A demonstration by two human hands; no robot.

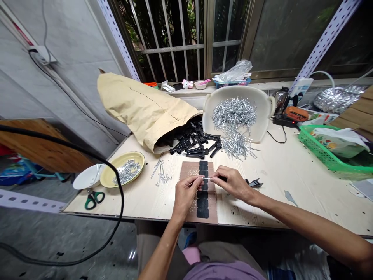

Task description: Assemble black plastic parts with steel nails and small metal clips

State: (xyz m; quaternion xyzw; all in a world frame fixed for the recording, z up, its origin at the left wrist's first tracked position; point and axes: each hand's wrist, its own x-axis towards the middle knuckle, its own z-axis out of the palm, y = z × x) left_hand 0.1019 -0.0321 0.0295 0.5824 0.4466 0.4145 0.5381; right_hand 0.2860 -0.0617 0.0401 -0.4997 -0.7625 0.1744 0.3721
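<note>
A thin metal rod (207,178), which looks like a long screw, runs level between my two hands above the mat. The fingertips of my left hand (188,190) are closed in a pinch at its left end. With closed fingers my right hand (231,182) grips its other end; a black plastic piece (223,178) shows partly under those fingers. Below lies a brown cardboard mat (211,216) with a strip of black pads (202,204) down it. Small pale bits are scattered on the mat. Whether a small ring sits in my left fingertips is hidden.
Black plastic parts (195,142) spill from a paper sack (145,105). Metal rods (234,112) heap in a tilted white basin (264,124). Left are a yellow bowl (109,163) of small metal rings and green-handled scissors (94,199). A green basket (317,146) stands right; a black cable (122,194) loops at left.
</note>
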